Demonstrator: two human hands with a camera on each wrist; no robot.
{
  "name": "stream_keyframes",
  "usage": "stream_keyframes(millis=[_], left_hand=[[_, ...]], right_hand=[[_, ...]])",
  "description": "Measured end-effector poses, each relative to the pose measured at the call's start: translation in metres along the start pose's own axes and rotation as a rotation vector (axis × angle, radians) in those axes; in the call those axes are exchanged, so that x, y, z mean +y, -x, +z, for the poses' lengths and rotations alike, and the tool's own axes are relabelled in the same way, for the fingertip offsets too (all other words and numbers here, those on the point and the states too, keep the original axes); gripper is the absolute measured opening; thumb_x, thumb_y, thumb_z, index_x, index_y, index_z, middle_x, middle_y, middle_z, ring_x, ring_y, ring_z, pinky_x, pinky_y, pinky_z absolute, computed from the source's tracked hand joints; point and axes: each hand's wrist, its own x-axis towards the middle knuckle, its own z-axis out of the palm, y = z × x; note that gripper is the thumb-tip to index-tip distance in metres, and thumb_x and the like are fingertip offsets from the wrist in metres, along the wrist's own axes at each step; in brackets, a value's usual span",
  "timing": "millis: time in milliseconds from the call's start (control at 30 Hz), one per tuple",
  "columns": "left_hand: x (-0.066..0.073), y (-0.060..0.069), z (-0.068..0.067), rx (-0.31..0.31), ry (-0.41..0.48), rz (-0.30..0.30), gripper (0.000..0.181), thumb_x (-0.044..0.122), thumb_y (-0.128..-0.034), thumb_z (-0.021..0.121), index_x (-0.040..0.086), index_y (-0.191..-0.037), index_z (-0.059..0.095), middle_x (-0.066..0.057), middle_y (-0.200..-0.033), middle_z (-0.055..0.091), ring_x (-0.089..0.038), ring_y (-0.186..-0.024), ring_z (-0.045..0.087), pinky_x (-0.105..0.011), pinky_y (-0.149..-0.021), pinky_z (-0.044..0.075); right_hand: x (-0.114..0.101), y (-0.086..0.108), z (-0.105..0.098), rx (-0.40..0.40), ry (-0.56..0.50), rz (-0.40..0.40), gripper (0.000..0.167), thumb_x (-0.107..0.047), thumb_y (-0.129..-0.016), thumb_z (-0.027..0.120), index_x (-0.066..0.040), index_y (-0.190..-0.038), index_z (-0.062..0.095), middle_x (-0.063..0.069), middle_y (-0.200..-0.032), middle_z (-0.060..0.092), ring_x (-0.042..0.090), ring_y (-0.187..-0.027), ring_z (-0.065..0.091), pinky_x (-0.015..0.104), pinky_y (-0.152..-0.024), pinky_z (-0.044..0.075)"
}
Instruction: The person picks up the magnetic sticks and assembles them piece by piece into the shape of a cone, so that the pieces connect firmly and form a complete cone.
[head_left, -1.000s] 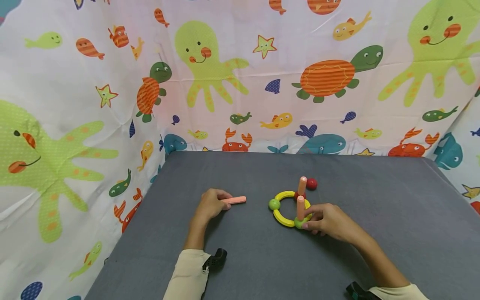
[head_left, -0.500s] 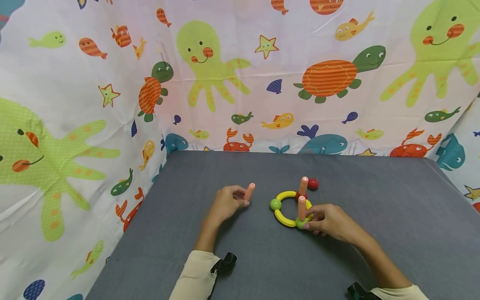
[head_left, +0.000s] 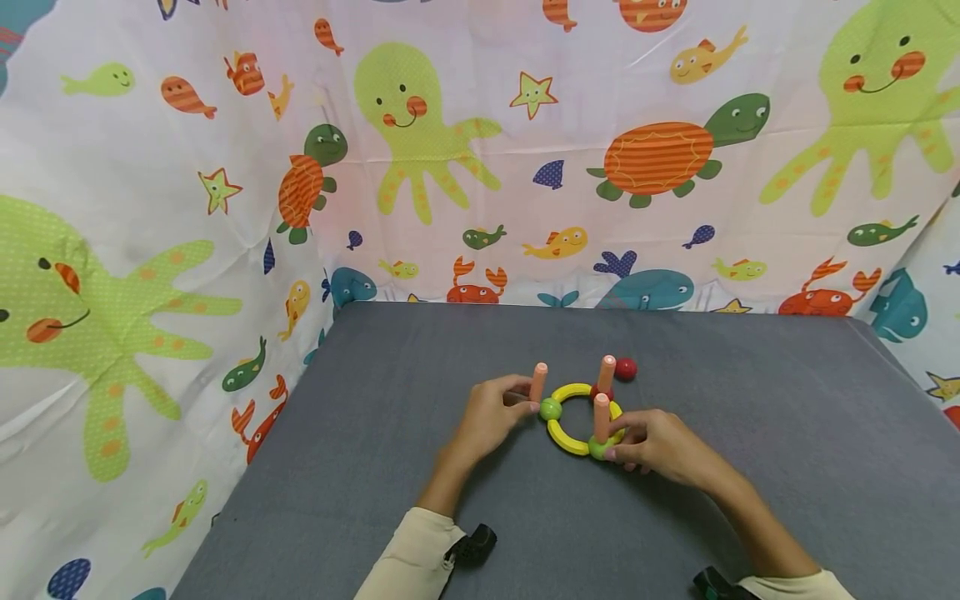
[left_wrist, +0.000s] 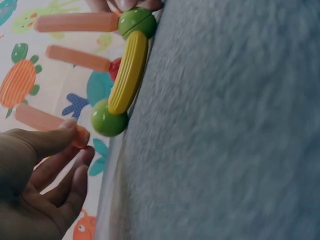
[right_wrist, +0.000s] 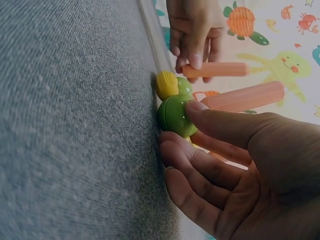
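Note:
My left hand (head_left: 491, 414) pinches a wooden peg (head_left: 538, 380), pale orange and nearly upright, just beside the ring's left green ball (head_left: 551, 409). In the left wrist view that peg (left_wrist: 40, 120) is between thumb and fingers, its lower end apart from the green ball (left_wrist: 107, 120). The ring lies flat, made of curved yellow pieces (head_left: 567, 440) joined by balls. My right hand (head_left: 663, 443) holds the near green ball (right_wrist: 172, 115), with thumb and fingers on it. A second peg (head_left: 602, 417) stands up from this ball, and a third peg (head_left: 607, 372) from the ring's red ball.
A loose-looking red ball (head_left: 626, 369) lies behind the ring; whether it touches anything is unclear. Everything sits on a grey cloth-covered table (head_left: 450, 350). A curtain (head_left: 540, 167) printed with sea animals hangs along its back and sides.
My left hand has moved right to the ring's left side, and its peg has turned from lying flat to nearly upright. The right hand has stayed on the near green ball.

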Motion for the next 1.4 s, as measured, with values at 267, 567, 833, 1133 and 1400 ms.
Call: stream_keyframes(millis=[267, 567, 833, 1133, 1400], left_hand=[[0.003, 0.000, 0.010, 0.023, 0.012, 0.055, 0.030, 0.017, -0.0963, 0.080, 0.015, -0.126, 0.077, 0.000, -0.112, 0.079, -0.011, -0.101, 0.073, -0.029, -0.088, 0.059], [0.005, 0.000, 0.015, 0.014, 0.017, 0.071, 0.030, 0.016, -0.0959, 0.081, 0.014, -0.126, 0.077, 0.000, -0.109, 0.079, -0.008, -0.097, 0.073, -0.027, -0.088, 0.058], [0.006, 0.000, 0.016, 0.009, 0.012, 0.066, 0.031, 0.015, -0.0959, 0.081, 0.013, -0.127, 0.077, -0.001, -0.109, 0.079, -0.009, -0.098, 0.072, -0.028, -0.088, 0.058], [0.009, -0.001, 0.015, 0.015, -0.038, 0.074, 0.032, 0.017, -0.0932, 0.083, 0.010, -0.124, 0.080, -0.004, -0.110, 0.078, -0.016, -0.099, 0.074, -0.030, -0.089, 0.059], [0.013, 0.001, 0.015, -0.003, -0.045, 0.042, 0.032, 0.018, -0.0938, 0.083, 0.012, -0.125, 0.080, -0.004, -0.111, 0.078, -0.016, -0.100, 0.072, -0.031, -0.089, 0.059]], right_hand=[[-0.001, 0.000, 0.002, -0.012, 0.003, -0.014, 0.030, -0.024, -0.093, 0.084, -0.007, -0.116, 0.076, 0.003, -0.082, 0.074, 0.022, -0.071, 0.069, 0.036, -0.061, 0.060], [0.000, -0.001, 0.002, -0.011, 0.001, -0.018, 0.030, -0.024, -0.092, 0.084, -0.008, -0.116, 0.076, 0.003, -0.082, 0.074, 0.023, -0.071, 0.069, 0.036, -0.061, 0.060], [0.001, -0.001, 0.002, -0.014, 0.001, -0.032, 0.028, -0.025, -0.093, 0.084, -0.008, -0.115, 0.076, 0.003, -0.081, 0.073, 0.022, -0.071, 0.069, 0.035, -0.060, 0.059], [0.001, -0.002, 0.002, -0.017, 0.010, -0.025, 0.028, -0.026, -0.093, 0.084, -0.010, -0.115, 0.076, 0.003, -0.081, 0.072, 0.023, -0.071, 0.068, 0.035, -0.060, 0.058], [0.002, 0.001, -0.007, -0.055, 0.008, -0.058, 0.033, -0.028, -0.095, 0.081, -0.010, -0.121, 0.075, 0.004, -0.087, 0.074, 0.023, -0.077, 0.068, 0.036, -0.063, 0.060]])
